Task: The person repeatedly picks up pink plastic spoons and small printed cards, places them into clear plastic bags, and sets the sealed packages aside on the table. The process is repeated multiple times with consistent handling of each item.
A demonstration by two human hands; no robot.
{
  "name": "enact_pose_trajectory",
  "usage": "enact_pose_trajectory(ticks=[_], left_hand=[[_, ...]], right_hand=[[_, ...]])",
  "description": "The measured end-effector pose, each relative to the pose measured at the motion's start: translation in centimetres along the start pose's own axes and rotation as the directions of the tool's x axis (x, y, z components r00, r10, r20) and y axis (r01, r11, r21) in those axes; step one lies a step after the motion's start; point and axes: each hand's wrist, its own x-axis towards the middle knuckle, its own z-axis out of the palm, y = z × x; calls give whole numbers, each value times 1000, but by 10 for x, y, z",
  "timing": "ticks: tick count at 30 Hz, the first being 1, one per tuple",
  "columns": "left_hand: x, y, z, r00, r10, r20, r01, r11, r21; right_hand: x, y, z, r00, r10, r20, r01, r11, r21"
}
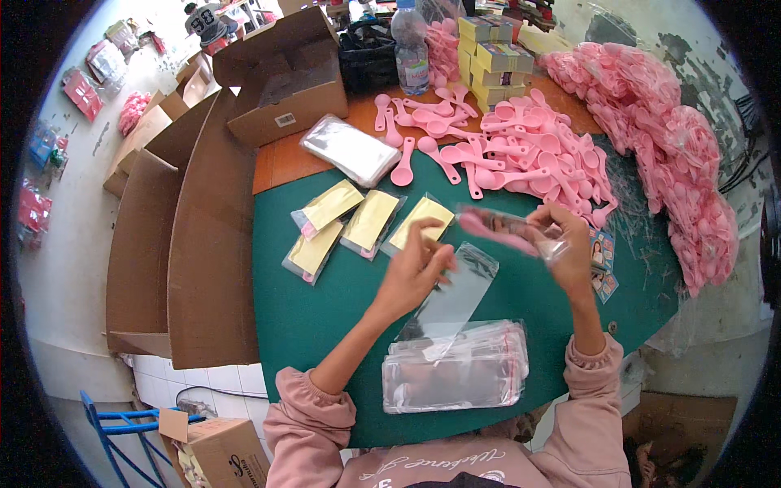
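Note:
My right hand (567, 248) grips a pink measuring spoon (498, 231) together with clear plastic film around its near end. Motion blur hides whether the spoon lies fully inside a bag. My left hand (417, 267) is raised with fingers apart and nothing in them. Beyond it lies a packet with a yellow card (423, 221), beside several similar packets (370, 220). One loose clear bag (460, 289) slants across the green mat, its lower end over a stack of clear bags (451, 378) close to my body. Small printed cards (602, 252) are partly hidden behind my right hand.
A large heap of pink spoons (545, 154) covers the far right of the mat (325, 382). Bulging bags of spoons (651, 122) line the right edge. Stacked card boxes (492, 65), a water bottle (410, 49) and a wrapped clear stack (350, 150) stand farther back. Cardboard boxes (215, 244) border the left.

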Motion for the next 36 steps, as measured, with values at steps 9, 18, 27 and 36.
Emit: enact_pose_trajectory(ticks=[9,18,27,36], left_hand=[[-7,-8,7,914,-271,302,371,857,-356],[-10,-14,9,932,-265,246,333,895,-296],[-9,-22,12,945,-289,152,321,907,-272],[-8,-26,10,972,-230,46,234,930,-284]], right_hand=[[-18,-1,21,771,-304,560,424,901,-95],[-34,0,44,759,-348,550,537,813,-226],[-44,7,59,717,-464,520,661,690,-295],[-6,5,-4,597,-324,734,150,944,294]])
